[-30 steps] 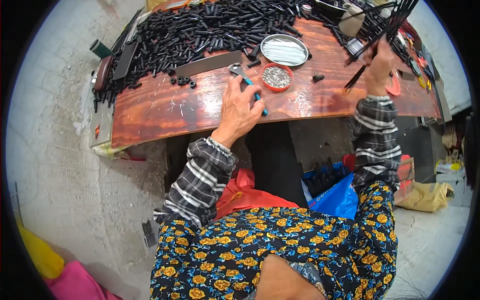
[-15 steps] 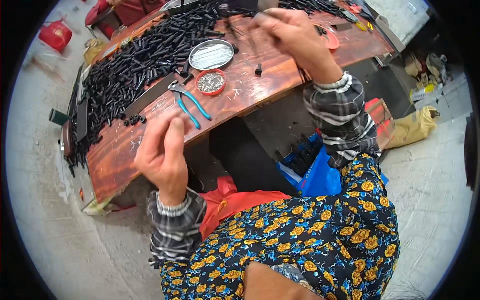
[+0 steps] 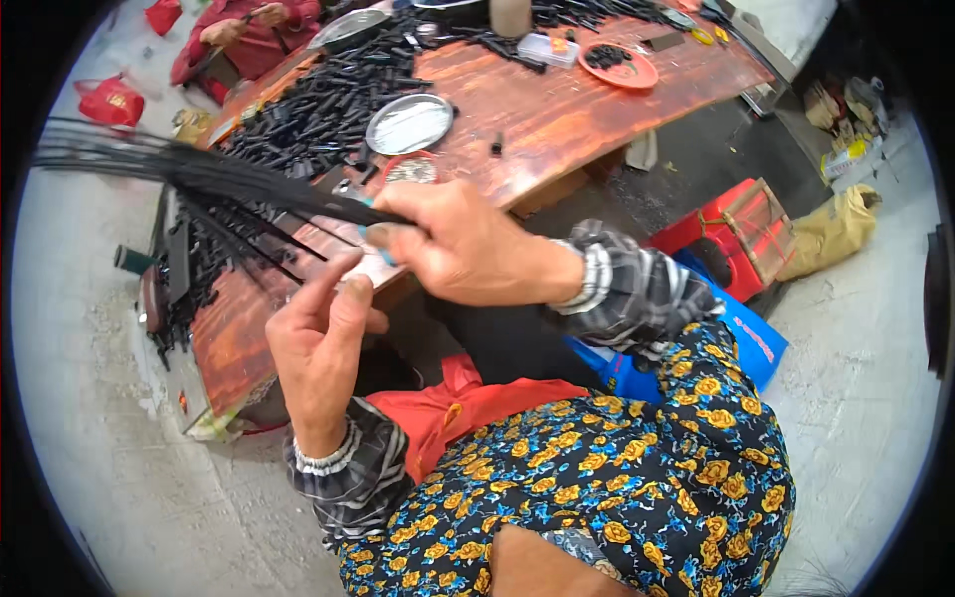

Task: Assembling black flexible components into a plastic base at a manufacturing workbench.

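A long bundle of thin black strands (image 3: 249, 184) is gripped near one end by my right hand (image 3: 477, 244), over the table's front edge. Its strands fan out to the left, blurred by motion. Just below the bundle is my left hand (image 3: 318, 338), thumb and forefinger a little apart with nothing visible between them. Behind the bundle, blue-handled pliers (image 3: 347, 189) are mostly hidden. A red bowl of small metal pins (image 3: 411, 171) is partly covered by my right hand. Beyond it stands an oval metal dish (image 3: 369, 129) of thin pale sticks.
Black tube-shaped parts (image 3: 323, 109) lie heaped across the wooden table (image 3: 497, 99). An orange plate (image 3: 647, 77) with black bits and a clear box (image 3: 550, 50) are farther right. A co-worker's hand (image 3: 224, 32) shows far left. Beside me are a blue bag (image 3: 761, 338) and red box (image 3: 686, 219).
My right hand has come back from the table's far side toward my left hand, the black bundle now plainly in it. The thumb and forefinger of my left hand have parted.
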